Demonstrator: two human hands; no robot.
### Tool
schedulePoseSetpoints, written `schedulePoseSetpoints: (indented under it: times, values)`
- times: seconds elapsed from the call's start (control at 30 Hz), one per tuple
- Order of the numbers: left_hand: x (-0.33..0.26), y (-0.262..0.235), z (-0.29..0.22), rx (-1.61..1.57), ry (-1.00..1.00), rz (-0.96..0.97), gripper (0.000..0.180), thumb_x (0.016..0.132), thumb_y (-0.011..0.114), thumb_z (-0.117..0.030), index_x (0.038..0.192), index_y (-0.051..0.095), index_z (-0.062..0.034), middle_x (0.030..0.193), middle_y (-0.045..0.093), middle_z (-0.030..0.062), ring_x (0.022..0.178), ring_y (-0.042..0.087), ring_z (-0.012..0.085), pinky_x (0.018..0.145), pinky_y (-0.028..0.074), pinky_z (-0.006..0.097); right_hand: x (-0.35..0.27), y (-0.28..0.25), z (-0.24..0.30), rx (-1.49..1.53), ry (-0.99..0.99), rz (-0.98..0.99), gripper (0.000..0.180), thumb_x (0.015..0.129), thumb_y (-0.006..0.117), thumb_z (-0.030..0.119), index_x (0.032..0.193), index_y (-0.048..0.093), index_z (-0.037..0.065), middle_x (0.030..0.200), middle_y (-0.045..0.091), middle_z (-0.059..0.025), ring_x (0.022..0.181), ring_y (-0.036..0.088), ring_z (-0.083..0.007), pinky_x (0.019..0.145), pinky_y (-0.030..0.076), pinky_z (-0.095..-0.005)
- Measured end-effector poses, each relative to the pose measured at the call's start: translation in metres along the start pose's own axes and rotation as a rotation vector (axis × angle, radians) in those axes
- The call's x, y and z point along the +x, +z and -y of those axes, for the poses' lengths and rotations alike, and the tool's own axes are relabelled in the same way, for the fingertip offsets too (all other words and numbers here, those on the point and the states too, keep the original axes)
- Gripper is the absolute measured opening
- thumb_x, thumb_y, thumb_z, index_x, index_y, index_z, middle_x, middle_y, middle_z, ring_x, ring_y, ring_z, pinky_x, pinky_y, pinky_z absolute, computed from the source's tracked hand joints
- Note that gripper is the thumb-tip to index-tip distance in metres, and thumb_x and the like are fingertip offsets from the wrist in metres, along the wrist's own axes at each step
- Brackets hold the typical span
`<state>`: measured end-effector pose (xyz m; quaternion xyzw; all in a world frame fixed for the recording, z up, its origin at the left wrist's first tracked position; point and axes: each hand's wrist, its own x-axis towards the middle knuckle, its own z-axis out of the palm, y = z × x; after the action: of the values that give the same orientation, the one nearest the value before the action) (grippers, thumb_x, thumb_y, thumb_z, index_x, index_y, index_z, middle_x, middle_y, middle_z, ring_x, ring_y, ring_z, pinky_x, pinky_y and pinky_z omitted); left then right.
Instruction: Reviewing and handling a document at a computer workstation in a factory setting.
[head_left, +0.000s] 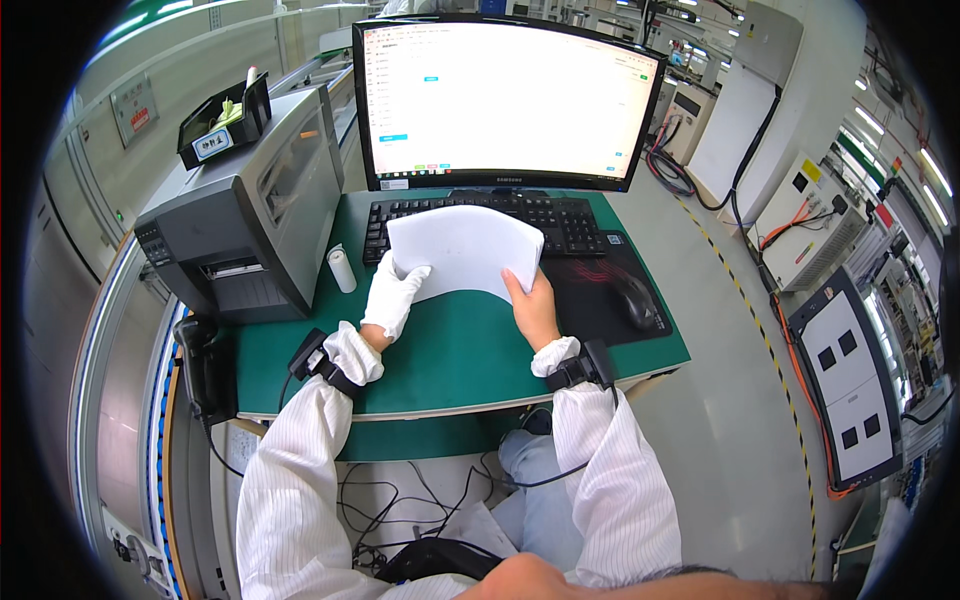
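A stack of white paper sheets (465, 250) is held up over the green desk, bent in a curve, in front of the black keyboard (570, 225). My left hand (393, 295), in a white glove, grips its left edge with the thumb on the near face. Bare, my right hand (533, 306) pinches the right edge, its thumb on the near face and the other fingers mostly hidden behind the sheets. The paper covers part of the keyboard. Each of my wrists wears a black strapped device.
A grey label printer (235, 220) stands at left, carrying a black tray (225, 120). Beside it is a small white roll (341, 270). A lit monitor (505, 105) stands behind the keyboard. At right a mouse (634, 300) sits on a black pad. A handheld scanner (200, 365) hangs at the desk's left edge.
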<state>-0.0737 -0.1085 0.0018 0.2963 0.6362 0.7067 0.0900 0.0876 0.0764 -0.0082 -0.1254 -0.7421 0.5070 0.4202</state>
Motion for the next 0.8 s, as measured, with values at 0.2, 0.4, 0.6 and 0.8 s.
schedulePoseSetpoints:
  times: [0.2,0.4,0.6,0.8]
  values:
    - [0.003,-0.003,0.008,0.008,-0.017,-0.003,0.047,0.090,0.075,-0.007,0.131,0.052,-0.0001,0.121,0.066,0.0105,0.109,0.062,0.0183,0.097,0.048,0.032,0.002,-0.001,-0.004,-0.064,-0.029,-0.056,0.052,0.094,0.070,0.018,0.138,0.048,0.001,0.118,0.068,-0.0227,0.109,0.068,-0.0368,0.092,0.052,-0.0406]
    - [0.007,-0.008,0.011,0.023,0.002,-0.036,0.056,0.088,0.075,-0.005,0.137,0.048,0.0017,0.127,0.063,0.0125,0.113,0.061,0.0206,0.100,0.048,0.033,0.002,0.000,0.008,0.033,-0.028,-0.118,0.058,0.092,0.070,0.014,0.142,0.042,0.001,0.129,0.061,-0.0213,0.118,0.062,-0.0326,0.101,0.047,-0.0401]
    - [0.007,-0.006,0.009,-0.039,0.010,-0.035,0.058,0.089,0.073,-0.003,0.140,0.047,0.0021,0.130,0.062,0.0125,0.115,0.060,0.0214,0.104,0.045,0.033,0.004,-0.004,0.002,0.093,-0.010,-0.129,0.050,0.094,0.062,0.011,0.139,0.044,0.000,0.129,0.060,-0.0200,0.117,0.061,-0.0308,0.102,0.045,-0.0394]
    - [0.007,-0.011,0.010,-0.084,0.013,0.006,0.047,0.093,0.067,-0.004,0.136,0.051,0.0017,0.125,0.064,0.0110,0.113,0.060,0.0197,0.103,0.044,0.032,0.004,-0.003,-0.005,0.116,-0.034,-0.116,0.036,0.099,0.054,0.010,0.133,0.050,0.000,0.119,0.064,-0.0191,0.109,0.063,-0.0295,0.098,0.047,-0.0390]
